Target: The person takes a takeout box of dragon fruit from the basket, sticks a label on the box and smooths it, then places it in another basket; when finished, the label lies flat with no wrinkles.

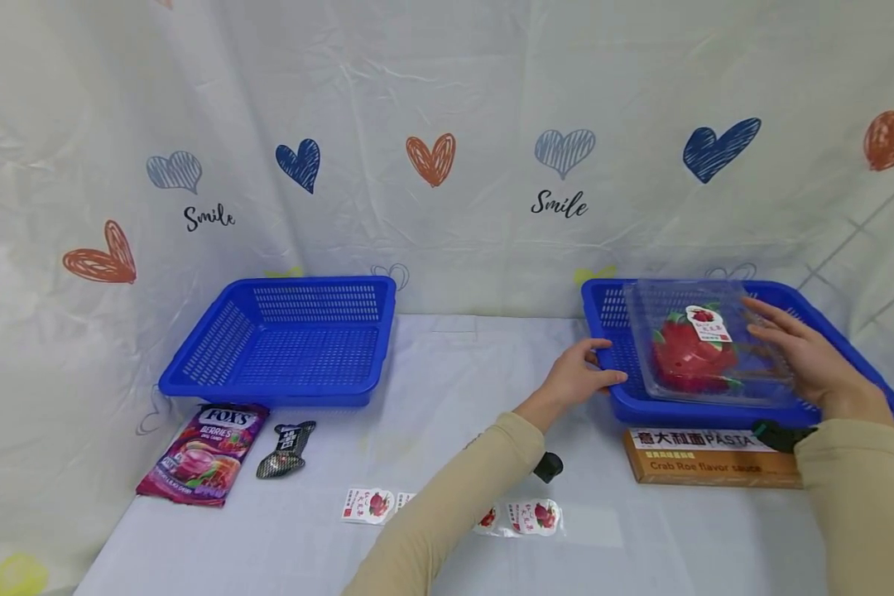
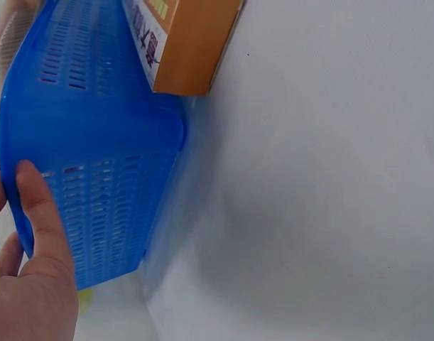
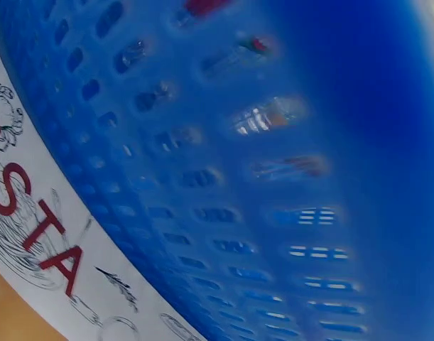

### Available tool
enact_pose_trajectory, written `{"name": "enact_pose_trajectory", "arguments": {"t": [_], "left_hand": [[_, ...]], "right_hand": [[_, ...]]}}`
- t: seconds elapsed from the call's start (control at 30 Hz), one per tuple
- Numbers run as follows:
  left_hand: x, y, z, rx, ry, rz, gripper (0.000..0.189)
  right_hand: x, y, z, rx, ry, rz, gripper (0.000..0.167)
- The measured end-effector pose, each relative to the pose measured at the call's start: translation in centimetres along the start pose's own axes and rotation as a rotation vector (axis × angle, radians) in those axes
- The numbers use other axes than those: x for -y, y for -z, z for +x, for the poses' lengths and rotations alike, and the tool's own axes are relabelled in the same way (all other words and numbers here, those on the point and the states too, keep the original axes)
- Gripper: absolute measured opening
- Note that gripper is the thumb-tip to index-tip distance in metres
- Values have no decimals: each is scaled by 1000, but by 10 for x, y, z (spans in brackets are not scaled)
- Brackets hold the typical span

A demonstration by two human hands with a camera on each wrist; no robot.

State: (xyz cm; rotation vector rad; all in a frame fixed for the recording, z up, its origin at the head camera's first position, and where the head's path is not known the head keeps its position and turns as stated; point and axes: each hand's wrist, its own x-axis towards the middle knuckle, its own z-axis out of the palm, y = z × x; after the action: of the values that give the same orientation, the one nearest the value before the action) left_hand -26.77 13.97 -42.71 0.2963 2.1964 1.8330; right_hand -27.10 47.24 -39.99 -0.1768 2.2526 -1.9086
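Observation:
A clear plastic box (image 1: 760, 372) with a red dragon fruit (image 1: 689, 356) inside and a round-topped label lies in the right blue basket (image 1: 882, 389). My left hand (image 1: 577, 374) grips that basket's left rim. In the left wrist view the thumb (image 2: 42, 213) lies along the outer wall while other fingers reach over the rim. My right hand (image 1: 819, 360) is at the box's right side, fingers extended over its lid; its thumb is hidden. The right wrist view shows the basket's slotted wall (image 3: 202, 153) but not the hand.
An orange-and-white pasta box (image 1: 715, 472) lies before the right basket. Another blue basket (image 1: 305, 356) stands at the left, with a purple candy bag (image 1: 201, 455) and a small dark packet (image 1: 286, 449) before it. Dragon fruit stickers (image 1: 534, 517) and a black object (image 1: 548, 467) lie near my left arm.

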Motion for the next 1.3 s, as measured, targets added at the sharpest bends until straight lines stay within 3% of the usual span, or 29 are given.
{"name": "enact_pose_trajectory", "arguments": {"t": [0.23, 0.67, 0.97, 1.2, 1.3], "left_hand": [[0, -2, -1, -17, 28, -4, 50], [-1, -3, 0, -30, 28, 7, 51], [-1, -2, -1, -42, 38, 38, 51], [-1, -2, -1, -31, 23, 27, 51], [-1, -3, -1, -30, 24, 19, 51]], "right_hand": [[2, -10, 9, -17, -68, -228, 58], [2, -11, 11, 21, -85, -296, 60], [6, -2, 5, 122, -146, -366, 69], [14, 7, 3, 182, -184, -504, 70], [19, 10, 1, 212, -226, -493, 68]]}}
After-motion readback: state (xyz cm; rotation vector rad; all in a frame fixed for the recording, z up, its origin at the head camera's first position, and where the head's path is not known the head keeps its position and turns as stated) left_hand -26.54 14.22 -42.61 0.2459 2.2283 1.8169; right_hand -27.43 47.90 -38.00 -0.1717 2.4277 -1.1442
